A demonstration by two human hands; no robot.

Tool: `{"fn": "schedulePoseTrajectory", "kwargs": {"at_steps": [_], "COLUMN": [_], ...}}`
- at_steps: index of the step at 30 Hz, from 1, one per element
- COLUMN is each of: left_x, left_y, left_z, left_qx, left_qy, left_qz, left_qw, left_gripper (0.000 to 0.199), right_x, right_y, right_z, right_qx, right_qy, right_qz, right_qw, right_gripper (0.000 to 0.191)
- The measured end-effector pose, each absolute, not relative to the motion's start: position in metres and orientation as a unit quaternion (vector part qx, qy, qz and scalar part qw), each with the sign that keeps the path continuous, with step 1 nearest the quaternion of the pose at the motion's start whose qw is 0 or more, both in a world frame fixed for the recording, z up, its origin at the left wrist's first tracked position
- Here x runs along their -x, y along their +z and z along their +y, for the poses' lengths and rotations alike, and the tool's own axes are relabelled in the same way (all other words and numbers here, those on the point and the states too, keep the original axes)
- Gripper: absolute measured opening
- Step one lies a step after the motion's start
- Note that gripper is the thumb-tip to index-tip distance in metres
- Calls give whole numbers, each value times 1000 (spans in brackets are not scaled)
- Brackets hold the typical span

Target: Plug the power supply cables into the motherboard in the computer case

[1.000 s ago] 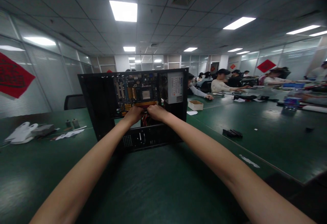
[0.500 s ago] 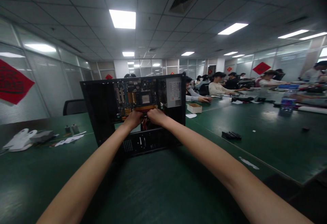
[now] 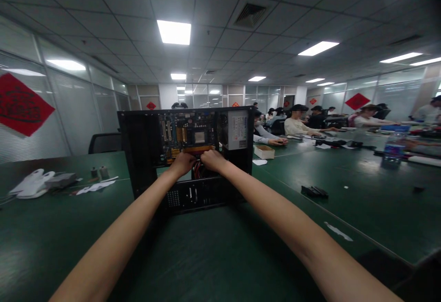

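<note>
An open black computer case [image 3: 144, 155] stands on the green table, its inside facing me. Inside it are a motherboard [image 3: 175, 130] with a square light processor [image 3: 200, 137] and a silver power supply [image 3: 237, 130] at upper right. My left hand [image 3: 183, 163] and my right hand [image 3: 212, 159] are close together at the motherboard's lower edge, by the orange-brown memory slots [image 3: 199, 149]. Both sets of fingers are curled closed; what is between them is hidden. Red and dark cables [image 3: 198, 171] hang just below, between the hands.
Right of the case are a small open box [image 3: 264, 152], a black plastic part [image 3: 314, 192] and a paper strip [image 3: 338, 231]. On the left lie white plastic bags [image 3: 32, 183], a grey block [image 3: 61, 181] and small cylinders [image 3: 104, 172]. Several people sit along the table at right.
My view has turned slightly, so the scene sits a little further right and lower. Both hands stay at the motherboard's lower edge. A co-worker's hands beyond the box have shifted.
</note>
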State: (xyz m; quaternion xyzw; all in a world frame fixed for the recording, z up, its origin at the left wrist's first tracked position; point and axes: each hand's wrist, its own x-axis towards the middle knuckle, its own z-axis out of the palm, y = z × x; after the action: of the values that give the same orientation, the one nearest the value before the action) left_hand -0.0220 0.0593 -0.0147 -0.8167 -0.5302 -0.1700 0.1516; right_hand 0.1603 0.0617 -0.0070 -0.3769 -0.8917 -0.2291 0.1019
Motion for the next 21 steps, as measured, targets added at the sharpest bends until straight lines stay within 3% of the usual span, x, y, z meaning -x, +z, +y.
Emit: {"fn": "schedulePoseTrajectory", "kwargs": {"at_steps": [21], "left_x": [19], "left_y": [-12], "left_z": [56], "left_qx": [817], "left_qy": [-178], "left_qz": [-536], "left_qw": [121], "left_gripper": [29], "right_x": [-175], "right_y": [-8], "right_z": [64], "right_qx": [436], "right_qy": [-138], "right_qz": [-878], "right_qw": [140], "right_gripper": [35]}}
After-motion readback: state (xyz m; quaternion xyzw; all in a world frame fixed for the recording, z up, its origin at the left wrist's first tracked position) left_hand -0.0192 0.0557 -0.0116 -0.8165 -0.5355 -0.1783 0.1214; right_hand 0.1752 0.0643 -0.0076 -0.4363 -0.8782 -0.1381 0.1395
